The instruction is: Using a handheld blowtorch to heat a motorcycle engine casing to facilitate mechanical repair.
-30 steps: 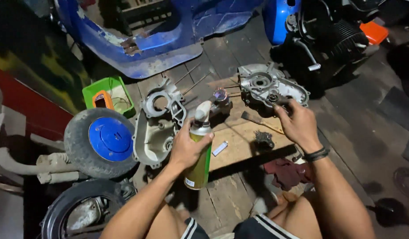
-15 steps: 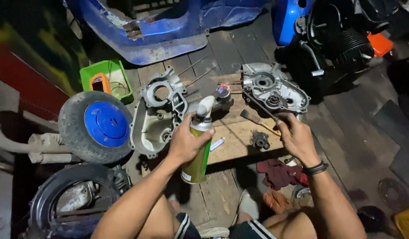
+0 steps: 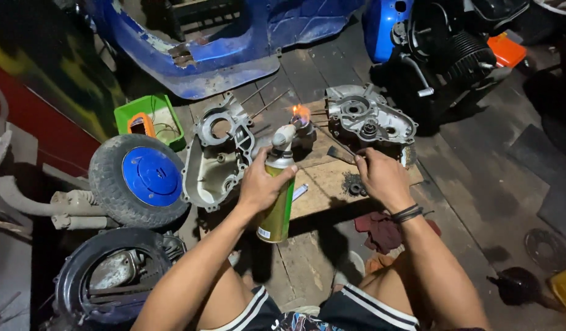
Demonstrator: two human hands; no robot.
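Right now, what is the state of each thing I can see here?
gas torch can: upright, gripped by left hand, flame lit at nozzle.
small metal part: on the board, in the flame.
engine case half: open, lying flat.
other case half: open, lying flat.
right hand: closed on a thin tool.
blue-rimmed wheel: off, lying on floor.

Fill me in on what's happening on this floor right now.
A person sits on a wooden floor among dismantled engine parts. The left hand grips a yellow-green gas torch canister, and a small flame burns at a metal part by its nozzle. The right hand holds a thin tool beside a grey engine casing half. Another casing half lies to the left, next to a small wheel with a blue hub.
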